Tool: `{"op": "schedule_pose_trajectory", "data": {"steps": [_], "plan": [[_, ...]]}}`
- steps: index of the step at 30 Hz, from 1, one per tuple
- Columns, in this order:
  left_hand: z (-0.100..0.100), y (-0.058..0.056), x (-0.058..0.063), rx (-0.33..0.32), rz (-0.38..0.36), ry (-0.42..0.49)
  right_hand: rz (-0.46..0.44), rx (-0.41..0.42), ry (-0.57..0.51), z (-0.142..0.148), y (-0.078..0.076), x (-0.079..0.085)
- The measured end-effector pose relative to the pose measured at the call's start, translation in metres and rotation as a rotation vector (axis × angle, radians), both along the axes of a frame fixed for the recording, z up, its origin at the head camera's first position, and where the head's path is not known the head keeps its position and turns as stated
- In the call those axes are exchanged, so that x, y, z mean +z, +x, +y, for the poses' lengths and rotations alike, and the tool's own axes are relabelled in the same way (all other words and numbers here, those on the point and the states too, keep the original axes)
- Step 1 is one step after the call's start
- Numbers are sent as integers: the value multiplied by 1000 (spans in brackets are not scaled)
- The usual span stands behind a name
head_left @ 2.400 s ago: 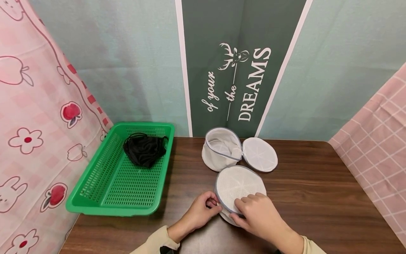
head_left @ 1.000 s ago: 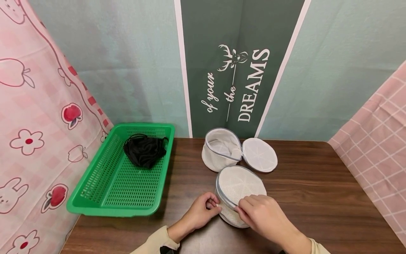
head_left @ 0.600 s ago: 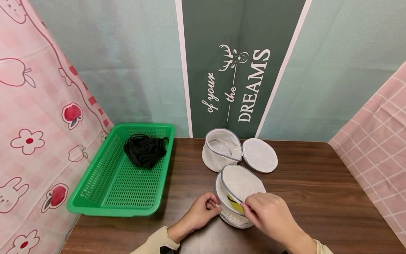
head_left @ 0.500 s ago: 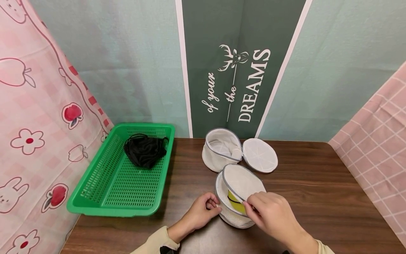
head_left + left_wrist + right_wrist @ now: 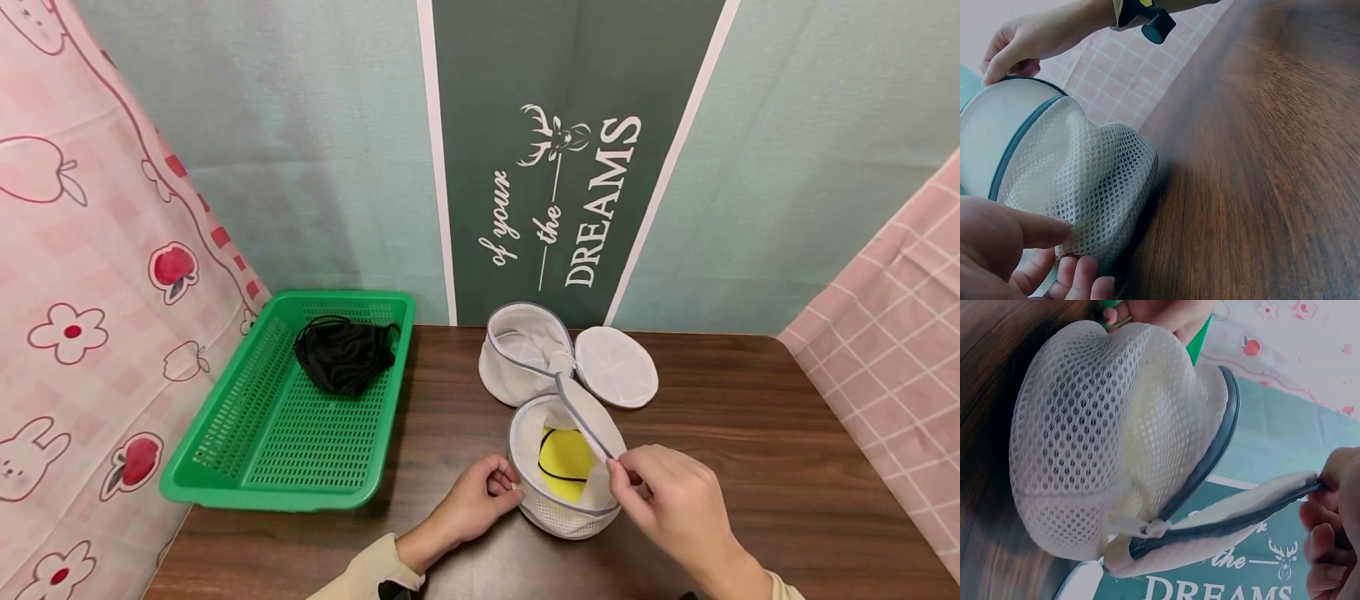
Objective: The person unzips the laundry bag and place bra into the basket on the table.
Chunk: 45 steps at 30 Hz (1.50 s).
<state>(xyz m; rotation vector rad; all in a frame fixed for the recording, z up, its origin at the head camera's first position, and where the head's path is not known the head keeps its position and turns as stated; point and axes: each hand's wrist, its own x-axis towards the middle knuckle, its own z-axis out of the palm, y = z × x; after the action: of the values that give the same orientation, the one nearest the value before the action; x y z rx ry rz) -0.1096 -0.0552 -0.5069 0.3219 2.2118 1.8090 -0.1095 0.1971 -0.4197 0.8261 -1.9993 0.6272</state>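
A round white mesh laundry bag (image 5: 551, 510) with grey zipper trim stands on the table, its lid (image 5: 592, 417) tilted up. My right hand (image 5: 671, 496) pinches the lid's edge between thumb and fingers. On the bag's left side, my left hand (image 5: 476, 500) pinches the mesh wall; the left wrist view shows thumb and fingers gathered at the mesh (image 5: 1104, 169). Inside lies a yellow fabric thing (image 5: 566, 454) with a black line across it, partly hidden by the lid. In the right wrist view a white zipper pull (image 5: 1141, 528) sits where lid and rim meet.
Just behind stands a second white mesh bag (image 5: 502, 375), its round lid (image 5: 617, 367) laid flat to the right. A green plastic basket (image 5: 375, 467) on the left holds a black drawstring pouch (image 5: 343, 354). Curtains border the brown wooden table (image 5: 757, 467).
My right hand has drawn the lid up and to the right, from lying over the bag to steeply tilted, which exposes the yellow fabric inside. My left hand has stayed at the bag's side.
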Motion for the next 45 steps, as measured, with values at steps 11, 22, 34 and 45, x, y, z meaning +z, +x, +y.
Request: {"op": "schedule_pose_trajectory", "data": {"steps": [11, 22, 34, 45], "plan": [[-1, -1, -1, -7, 1, -23, -30, -90, -49, 22, 0, -8], [-1, -1, 0, -6, -7, -32, -192, -176, -121, 39, 8, -8], [-1, -1, -1, -16, -12, -34, -467, -216, -215, 55, 14, -6], [0, -2, -1, -22, -13, -36, -640, -289, -307, 69, 17, -9]]}}
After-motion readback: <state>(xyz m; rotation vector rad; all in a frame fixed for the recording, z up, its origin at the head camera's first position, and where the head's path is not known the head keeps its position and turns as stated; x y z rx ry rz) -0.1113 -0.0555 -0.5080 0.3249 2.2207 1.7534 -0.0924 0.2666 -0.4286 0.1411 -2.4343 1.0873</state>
